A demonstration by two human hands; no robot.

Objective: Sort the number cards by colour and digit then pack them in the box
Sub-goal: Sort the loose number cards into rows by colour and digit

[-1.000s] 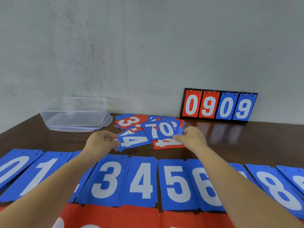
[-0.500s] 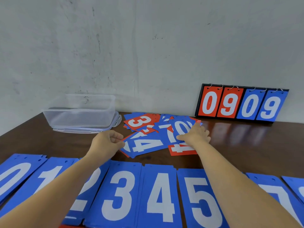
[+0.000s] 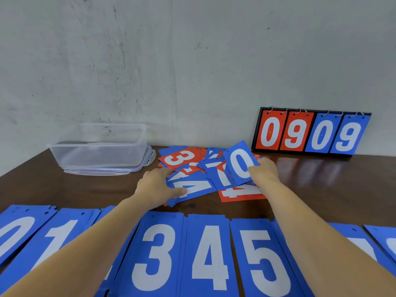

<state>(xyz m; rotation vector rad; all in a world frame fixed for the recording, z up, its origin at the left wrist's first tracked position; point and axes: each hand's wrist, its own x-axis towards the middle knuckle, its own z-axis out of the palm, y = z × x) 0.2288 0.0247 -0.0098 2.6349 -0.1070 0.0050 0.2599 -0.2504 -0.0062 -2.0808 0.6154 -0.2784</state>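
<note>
A dark brown, glossy wooden worktop (image 3: 64,185) runs back to a grey-white plastered wall (image 3: 192,61) marked with scuffs and hairline cracks.

A black flip scoreboard (image 3: 310,133) with wire rings leans against the wall at the far right. It reads 0 9 on red and 0 9 on blue, and the worktop in front shows its faint reflection. At the far left a clear rectangular plastic box (image 3: 96,154) sits open on top of its clear lid (image 3: 147,161).

Between the box and the scoreboard lies a loose pile of red and blue number cards (image 3: 205,161). A red 3 card (image 3: 180,158) lies on top at the left and a red card (image 3: 240,195) sticks out at the near edge.

The hands are apart, one at each side of the pile. The right hand (image 3: 264,170) pinches a blue 0 card (image 3: 240,161) by its right edge, tilted up off the pile. The left hand (image 3: 154,185) grips a blue 4 card (image 3: 192,187) at its left end, thumb on its face.

Nearest the camera, sorted blue stacks lie side by side in a row, reading 0 (image 3: 12,232), 1 (image 3: 55,236), 3 (image 3: 158,254), 4 (image 3: 210,258) and 5 (image 3: 263,260). The forearms hide others in the row.
</note>
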